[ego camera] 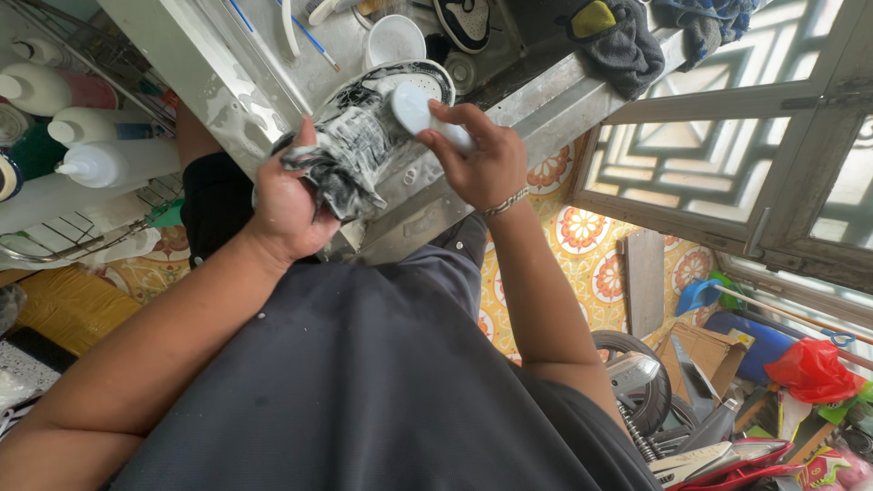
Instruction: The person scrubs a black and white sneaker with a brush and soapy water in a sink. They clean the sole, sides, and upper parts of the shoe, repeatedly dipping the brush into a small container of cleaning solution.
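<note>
The shoe sits between the two hands, over the near rim of the sink. The left hand is at its left, the right hand at its right, with a brush against it. A bowl lies farther in the sink. Bottles stand on a rack at far left; cloths lie on the ledge at right.

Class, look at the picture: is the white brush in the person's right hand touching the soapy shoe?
Touching. The head view shows the white brush in the right hand pressed against the soapy shoe, which the left hand holds.
</note>
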